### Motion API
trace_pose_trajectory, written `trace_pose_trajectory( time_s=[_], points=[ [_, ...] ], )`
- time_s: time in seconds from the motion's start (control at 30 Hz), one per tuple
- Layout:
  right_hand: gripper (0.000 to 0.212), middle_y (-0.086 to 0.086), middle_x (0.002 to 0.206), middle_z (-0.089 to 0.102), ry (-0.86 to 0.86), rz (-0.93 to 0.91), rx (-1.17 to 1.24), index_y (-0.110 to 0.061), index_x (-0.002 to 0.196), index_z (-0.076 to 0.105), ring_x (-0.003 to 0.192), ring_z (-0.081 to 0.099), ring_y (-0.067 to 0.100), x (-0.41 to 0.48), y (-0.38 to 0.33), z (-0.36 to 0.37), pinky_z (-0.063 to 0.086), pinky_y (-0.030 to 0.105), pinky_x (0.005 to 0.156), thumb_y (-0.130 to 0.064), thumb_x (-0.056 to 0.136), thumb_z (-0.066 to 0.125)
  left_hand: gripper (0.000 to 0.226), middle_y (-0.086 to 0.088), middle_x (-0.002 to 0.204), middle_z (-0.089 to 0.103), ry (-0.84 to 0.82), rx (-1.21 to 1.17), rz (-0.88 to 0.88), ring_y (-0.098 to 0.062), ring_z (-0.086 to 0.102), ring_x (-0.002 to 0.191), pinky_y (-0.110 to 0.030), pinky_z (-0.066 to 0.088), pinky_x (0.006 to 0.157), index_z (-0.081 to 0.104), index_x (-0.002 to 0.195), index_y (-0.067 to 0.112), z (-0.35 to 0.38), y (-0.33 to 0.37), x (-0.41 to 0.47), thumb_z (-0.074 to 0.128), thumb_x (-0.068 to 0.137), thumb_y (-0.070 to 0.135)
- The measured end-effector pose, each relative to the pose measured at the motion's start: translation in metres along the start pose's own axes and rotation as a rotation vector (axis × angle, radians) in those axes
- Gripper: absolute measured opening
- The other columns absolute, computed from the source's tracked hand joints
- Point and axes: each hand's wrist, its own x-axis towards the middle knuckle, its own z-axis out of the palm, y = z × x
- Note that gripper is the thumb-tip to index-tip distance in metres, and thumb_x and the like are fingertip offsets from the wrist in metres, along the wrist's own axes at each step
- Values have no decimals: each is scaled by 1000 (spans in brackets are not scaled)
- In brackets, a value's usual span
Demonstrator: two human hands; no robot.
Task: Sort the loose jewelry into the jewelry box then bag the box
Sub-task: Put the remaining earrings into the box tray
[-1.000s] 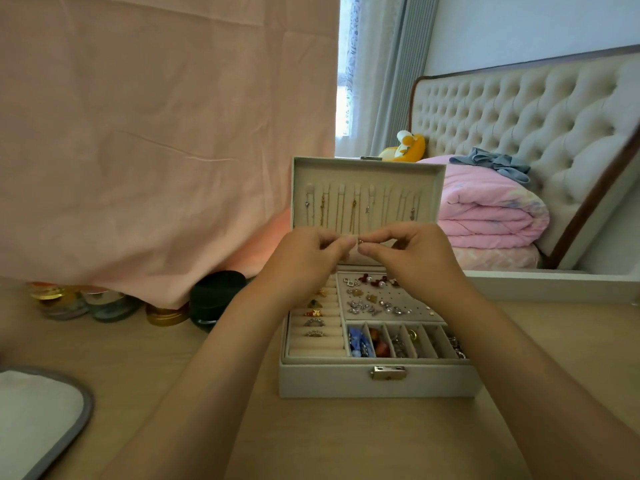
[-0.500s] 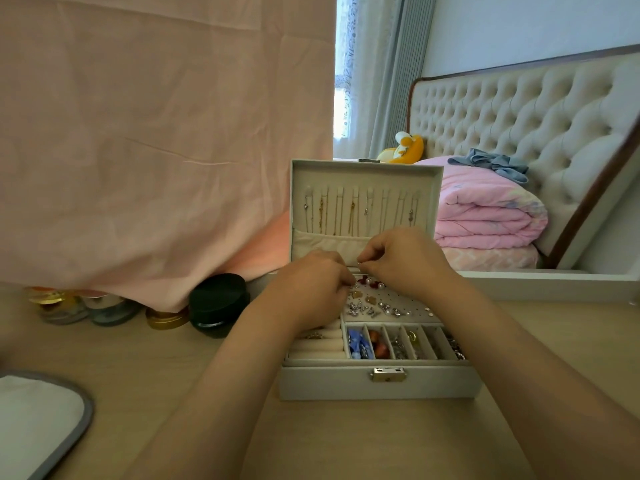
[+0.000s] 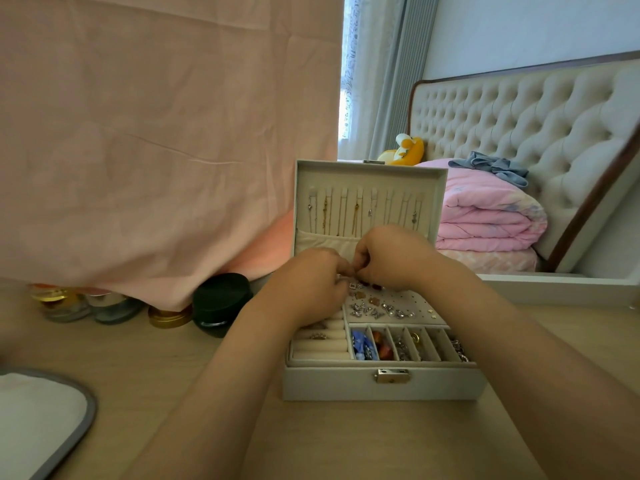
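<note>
A cream jewelry box (image 3: 332,384) stands open on the wooden table, its lid (image 3: 370,174) upright with several necklaces hanging inside. Earrings and studs lie on the perforated earring panel (image 3: 412,308), rings sit in the ring rolls (image 3: 320,342), and small compartments at the front hold beads and rings. My left hand (image 3: 308,289) and my right hand (image 3: 391,258) meet fingertip to fingertip over the back of the earring panel, pinching a tiny piece of jewelry that the fingers hide.
A pink cloth (image 3: 156,133) hangs at the left over several small jars (image 3: 114,306) and a black jar (image 3: 221,303). A grey-edged white pad (image 3: 38,417) lies at the near left. A bed with a folded pink quilt (image 3: 485,216) is behind.
Both hands have come down from in front of the lid to the back of the earring panel, still pinched together on the small piece.
</note>
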Motion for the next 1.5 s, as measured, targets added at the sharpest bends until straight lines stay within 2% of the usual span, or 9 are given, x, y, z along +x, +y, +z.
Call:
trace_pose_trajectory(
  time_s=[0.27,0.53,0.73,0.93,1.03,1.13,1.3,1.43,1.5],
  points=[
    [8,-13,81,72,-81,-41,110,-26,88,78,76,66,5,0,9,-3,57,27,69,-28,90,71,32,9,124,63,-23,43,8,-12,56,111,-38,52,93,73,119,29,3,0,0,52,95,24],
    [5,-9,80,74,-105,-33,183,-26,85,77,76,69,6,3,16,4,61,35,78,-28,88,74,32,9,122,63,-31,51,-4,-12,56,109,-38,52,92,72,119,31,3,1,-1,52,95,24],
    [4,-13,79,72,-73,-16,257,-28,83,77,72,66,2,3,19,6,53,24,67,-31,85,79,33,9,129,60,-36,70,6,-12,53,117,-37,48,97,69,125,31,4,2,-1,52,97,25],
    [4,-12,85,72,-71,-21,319,-30,88,75,80,67,8,2,23,8,56,29,74,-30,90,73,36,6,125,64,-3,17,-18,-12,56,113,-35,50,97,65,130,31,-3,1,0,52,98,22],
    [5,-12,86,72,-60,-39,354,-31,89,75,81,67,7,1,23,10,57,31,78,-28,91,72,34,8,124,65,98,128,-9,-13,54,117,-36,48,101,67,126,31,-6,-2,2,51,98,21],
    [3,-13,86,72,-37,-69,370,-30,86,76,81,66,4,-3,22,12,56,28,78,-29,89,74,36,12,129,65,65,238,64,-14,53,120,-34,41,103,68,126,34,-4,-3,2,49,97,22],
    [17,-15,88,71,-5,-118,338,-39,75,72,85,64,2,-10,21,16,55,27,80,-29,89,71,38,14,131,64,-16,277,92,-14,54,120,-37,40,105,68,126,36,2,-4,3,46,97,25],
    [21,-14,88,71,2,-107,366,-40,75,72,84,65,4,-11,24,17,58,32,81,-23,88,68,37,10,127,65,15,241,83,-15,56,116,-37,44,101,69,125,33,3,-4,2,48,96,24],
    [21,-16,88,70,24,-90,388,-38,82,74,82,64,1,-11,25,16,56,27,77,-20,91,66,36,9,124,67,44,231,76,-15,58,113,-37,47,97,70,123,32,4,-4,1,49,95,25]
  ],
)
